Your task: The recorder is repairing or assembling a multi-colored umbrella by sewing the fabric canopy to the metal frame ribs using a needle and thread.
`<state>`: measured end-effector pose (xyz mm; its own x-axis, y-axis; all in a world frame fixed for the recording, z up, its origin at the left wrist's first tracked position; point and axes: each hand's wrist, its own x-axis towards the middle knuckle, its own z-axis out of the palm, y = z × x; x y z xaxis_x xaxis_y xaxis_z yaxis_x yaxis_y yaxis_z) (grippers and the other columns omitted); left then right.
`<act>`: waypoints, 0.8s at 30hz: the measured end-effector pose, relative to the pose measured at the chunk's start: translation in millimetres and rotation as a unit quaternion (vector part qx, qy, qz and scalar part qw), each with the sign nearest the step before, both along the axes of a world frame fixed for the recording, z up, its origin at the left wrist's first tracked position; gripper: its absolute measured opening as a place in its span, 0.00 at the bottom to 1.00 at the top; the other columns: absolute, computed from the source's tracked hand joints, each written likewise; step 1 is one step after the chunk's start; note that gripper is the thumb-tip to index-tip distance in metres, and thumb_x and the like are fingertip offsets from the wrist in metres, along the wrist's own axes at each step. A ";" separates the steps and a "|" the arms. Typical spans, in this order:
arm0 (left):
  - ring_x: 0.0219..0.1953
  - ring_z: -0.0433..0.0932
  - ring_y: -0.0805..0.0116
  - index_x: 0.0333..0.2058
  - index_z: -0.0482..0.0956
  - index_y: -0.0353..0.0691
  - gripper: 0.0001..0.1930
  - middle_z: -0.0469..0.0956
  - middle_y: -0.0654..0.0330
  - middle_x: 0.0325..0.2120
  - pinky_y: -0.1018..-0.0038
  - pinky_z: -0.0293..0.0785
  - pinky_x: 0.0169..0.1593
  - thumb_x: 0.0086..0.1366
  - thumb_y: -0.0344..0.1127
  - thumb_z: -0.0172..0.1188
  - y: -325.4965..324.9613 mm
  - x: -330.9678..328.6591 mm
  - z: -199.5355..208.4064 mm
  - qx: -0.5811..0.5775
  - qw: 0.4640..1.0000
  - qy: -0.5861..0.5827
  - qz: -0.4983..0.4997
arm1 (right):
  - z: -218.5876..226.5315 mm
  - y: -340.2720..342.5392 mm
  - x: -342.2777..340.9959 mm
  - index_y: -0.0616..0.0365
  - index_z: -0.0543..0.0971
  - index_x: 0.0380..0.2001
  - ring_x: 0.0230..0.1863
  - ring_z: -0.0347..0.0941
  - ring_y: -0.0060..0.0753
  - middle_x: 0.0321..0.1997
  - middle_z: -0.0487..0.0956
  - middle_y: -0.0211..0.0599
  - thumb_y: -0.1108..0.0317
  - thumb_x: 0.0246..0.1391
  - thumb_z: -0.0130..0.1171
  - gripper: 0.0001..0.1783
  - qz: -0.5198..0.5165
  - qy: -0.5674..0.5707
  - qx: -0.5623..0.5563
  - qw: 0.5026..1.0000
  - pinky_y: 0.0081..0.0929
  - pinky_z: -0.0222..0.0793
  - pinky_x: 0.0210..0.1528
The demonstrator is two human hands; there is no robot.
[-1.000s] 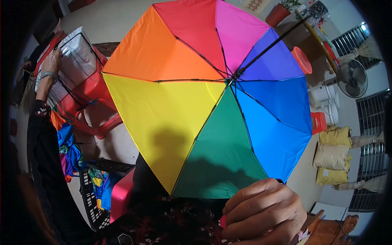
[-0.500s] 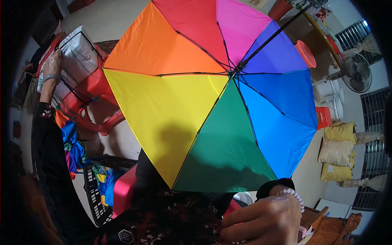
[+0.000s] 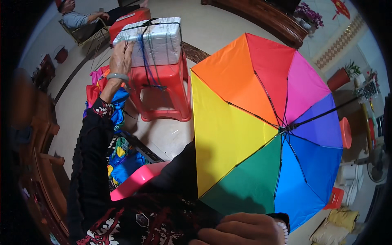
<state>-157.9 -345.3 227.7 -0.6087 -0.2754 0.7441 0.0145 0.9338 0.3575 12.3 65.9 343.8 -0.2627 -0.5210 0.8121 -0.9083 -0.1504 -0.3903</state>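
Note:
An open rainbow umbrella lies with its ribbed inner side showing. Its dark shaft slants to the upper right. My left hand reaches to the near left end of a white foam block, fingers drawn together against it; anything pinched there is too small to make out. Blue and dark threads hang from the block, which rests on a red plastic stool. My right hand is closed near my lap, below the green panel; its fingertips and anything in them are hidden.
Colourful folded cloths hang left of the stool, and more fill a black basket. A pink stool edge is close to my lap. Another person reclines in a chair at the far left. Wooden furniture stands at left.
My view has swung left, so the stool and umbrella appear farther right. My left hand remains at the foam block. My right hand is lower in view and still closed.

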 end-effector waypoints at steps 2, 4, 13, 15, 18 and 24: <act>0.30 0.74 0.60 0.36 0.75 0.38 0.14 0.75 0.54 0.30 0.68 0.68 0.35 0.61 0.42 0.48 7.9 10.3 -1.0 0.079 0.997 -0.014 0.007 | 8.0 -0.3 -4.7 0.64 0.74 0.37 0.17 0.64 0.25 0.26 0.73 0.36 0.69 0.40 0.56 0.17 0.046 -0.027 0.087 0.995 0.21 0.57 0.15; 0.29 0.74 0.65 0.37 0.75 0.36 0.16 0.75 0.56 0.28 0.69 0.68 0.34 0.62 0.43 0.47 18.0 18.3 3.9 0.337 0.936 -0.098 -0.017 | 15.2 -11.0 -15.4 0.60 0.74 0.39 0.18 0.62 0.24 0.27 0.71 0.33 0.68 0.41 0.56 0.18 0.150 -0.034 0.211 0.965 0.21 0.57 0.17; 0.27 0.75 0.72 0.37 0.77 0.34 0.16 0.77 0.57 0.23 0.77 0.71 0.35 0.57 0.41 0.55 -10.0 -17.9 -60.4 0.248 0.965 -0.019 -0.084 | -3.6 -1.8 -12.0 0.59 0.73 0.41 0.21 0.65 0.28 0.30 0.72 0.33 0.71 0.42 0.56 0.19 0.173 -0.081 0.215 0.958 0.24 0.62 0.22; 0.32 0.78 0.65 0.38 0.77 0.38 0.16 0.79 0.53 0.28 0.73 0.73 0.39 0.54 0.40 0.58 -8.2 -40.8 -45.2 0.219 0.974 -0.025 -0.048 | -1.5 3.1 -7.8 0.59 0.72 0.42 0.24 0.67 0.30 0.32 0.72 0.33 0.72 0.42 0.56 0.19 0.126 -0.084 0.254 0.955 0.26 0.64 0.24; 0.33 0.78 0.59 0.39 0.76 0.38 0.16 0.78 0.51 0.28 0.68 0.73 0.39 0.52 0.39 0.59 -14.1 -68.2 -36.5 0.148 0.988 -0.011 0.038 | -10.6 3.8 -3.8 0.59 0.72 0.43 0.26 0.69 0.31 0.34 0.72 0.34 0.73 0.41 0.58 0.21 0.105 -0.081 0.271 0.953 0.26 0.66 0.26; 0.36 0.76 0.46 0.36 0.77 0.41 0.15 0.77 0.47 0.31 0.58 0.72 0.41 0.50 0.40 0.58 -4.0 -86.4 -22.6 0.093 0.977 -0.110 0.156 | -25.7 9.2 -10.2 0.61 0.75 0.40 0.25 0.70 0.27 0.28 0.73 0.33 0.77 0.39 0.58 0.19 0.083 -0.093 0.308 0.943 0.21 0.68 0.26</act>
<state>-244.3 -349.2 205.1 -0.6126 -0.5912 0.5246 -0.3566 0.7990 0.4841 2.1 75.1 318.1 -0.2453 -0.9252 0.2895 -0.7990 0.0238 -0.6009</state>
